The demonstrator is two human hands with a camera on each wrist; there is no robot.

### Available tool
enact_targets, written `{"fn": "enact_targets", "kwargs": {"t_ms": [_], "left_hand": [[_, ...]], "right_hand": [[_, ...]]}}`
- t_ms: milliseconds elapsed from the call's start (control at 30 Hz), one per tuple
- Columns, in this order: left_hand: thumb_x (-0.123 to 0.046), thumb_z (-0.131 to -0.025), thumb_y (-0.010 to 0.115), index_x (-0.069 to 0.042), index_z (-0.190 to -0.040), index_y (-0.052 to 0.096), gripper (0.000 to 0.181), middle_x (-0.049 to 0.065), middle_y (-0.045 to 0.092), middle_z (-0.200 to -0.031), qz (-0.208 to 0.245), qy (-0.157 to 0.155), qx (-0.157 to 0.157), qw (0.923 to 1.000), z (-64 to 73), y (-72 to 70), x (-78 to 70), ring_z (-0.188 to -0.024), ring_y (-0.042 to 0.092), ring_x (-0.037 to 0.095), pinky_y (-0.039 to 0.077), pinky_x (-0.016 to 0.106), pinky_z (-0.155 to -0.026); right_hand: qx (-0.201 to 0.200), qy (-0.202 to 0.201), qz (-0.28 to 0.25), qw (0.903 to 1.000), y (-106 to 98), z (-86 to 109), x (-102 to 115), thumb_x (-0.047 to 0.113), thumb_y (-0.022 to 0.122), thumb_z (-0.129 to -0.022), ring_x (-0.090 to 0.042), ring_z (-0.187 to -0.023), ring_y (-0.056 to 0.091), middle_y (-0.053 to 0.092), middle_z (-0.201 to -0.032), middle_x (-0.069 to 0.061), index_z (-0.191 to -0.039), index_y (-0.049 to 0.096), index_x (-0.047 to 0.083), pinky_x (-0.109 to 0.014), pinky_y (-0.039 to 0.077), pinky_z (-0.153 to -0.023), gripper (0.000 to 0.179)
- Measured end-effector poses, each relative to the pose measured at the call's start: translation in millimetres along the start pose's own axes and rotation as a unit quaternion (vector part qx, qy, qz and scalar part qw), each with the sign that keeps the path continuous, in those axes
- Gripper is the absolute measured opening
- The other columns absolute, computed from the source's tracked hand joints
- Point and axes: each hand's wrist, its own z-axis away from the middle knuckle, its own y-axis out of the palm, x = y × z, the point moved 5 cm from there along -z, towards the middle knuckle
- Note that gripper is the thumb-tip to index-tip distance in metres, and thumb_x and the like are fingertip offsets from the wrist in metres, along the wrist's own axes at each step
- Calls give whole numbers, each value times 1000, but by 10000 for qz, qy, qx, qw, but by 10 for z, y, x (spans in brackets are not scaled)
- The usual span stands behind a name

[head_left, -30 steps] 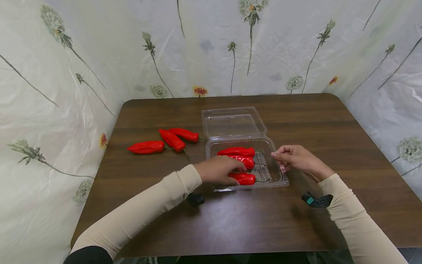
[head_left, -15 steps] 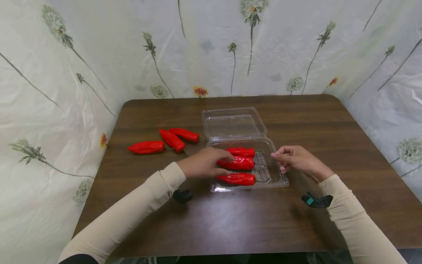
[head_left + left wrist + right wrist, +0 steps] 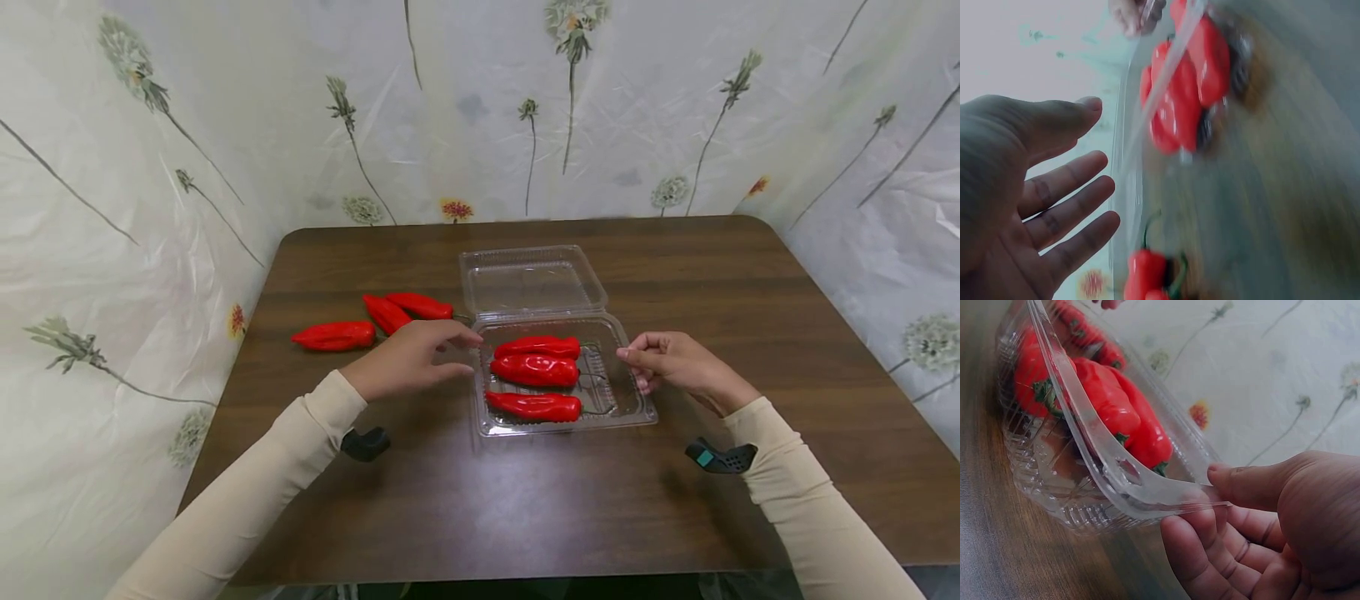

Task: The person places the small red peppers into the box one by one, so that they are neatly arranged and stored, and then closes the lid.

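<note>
A clear plastic clamshell container [image 3: 630, 400] lies unfolded on the table, its lid [image 3: 534, 279] laid back toward the far side. Three red peppers [image 3: 534, 407] lie in its base, stems pointing right. My right hand [image 3: 678, 367] pinches the base's right rim between thumb and fingers, plain in the right wrist view [image 3: 1260, 525]. Just left of the container is my left hand [image 3: 412, 358], fingers spread and holding nothing. Three more red peppers [image 3: 333, 336] lie on the table beyond and left of it; the left hand partly covers one of them in the head view.
The brown wooden table [image 3: 495, 517] has its near edge toward me. Flower-printed sheeting [image 3: 480, 125] hangs behind the table and along both sides. A black band [image 3: 723, 456] sits at my right wrist.
My left hand has let go of the nearest pepper in the container and drawn back left, out past the rim. The right hand stays at the rim.
</note>
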Motion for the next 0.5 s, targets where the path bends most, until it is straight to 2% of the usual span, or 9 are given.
{"fn": "enact_targets", "kwargs": {"t_ms": [200, 333, 500], "left_hand": [[-23, -88, 80, -14, -131, 64, 47, 0, 67, -128, -213, -409, -380, 9982, 240, -210, 243, -114, 64, 23, 54, 43, -96], [-28, -90, 78, -17, -133, 62, 47, -2, 67, -128, -368, -691, -543, 9954, 396, -341, 398, -115, 64, 23, 53, 44, -97], [-29, -91, 77, -14, -135, 61, 49, 4, 67, -128, -509, -901, -811, 9913, 567, -491, 589, -117, 63, 26, 49, 48, -100]], "right_hand": [[-3, -18, -10, 10000, -3, 11, 26, 37, 67, -98, -18, -66, 63, 59, -74, -8, -109, 54, -8, -38, 60, -67, 48], [-2, -6, 79, 10000, -2, 7, 17, 37, 67, -98, -18, -66, 64, 60, -75, -8, -109, 55, -7, -39, 60, -69, 47], [-13, -20, 107, 9999, 4, -3, 11, 37, 67, -97, -18, -67, 64, 60, -75, -7, -110, 56, -7, -39, 60, -69, 47]]}}
